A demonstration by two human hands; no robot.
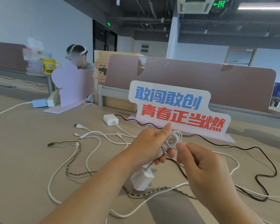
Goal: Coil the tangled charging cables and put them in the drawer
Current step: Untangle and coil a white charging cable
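here the left hand is clamped around a coiled white cable, thumb on top and fingers curled beneath, held above the desk. a white charger block dangles from the coil's lower end. the right hand is closed, pinching a white strand against the bundle at its right side. loose on the desk lie several white cables, a braided cable and a black cable, crossing one another. a second white adapter sits near a standing sign with blue and red characters. the drawer cannot be seen.
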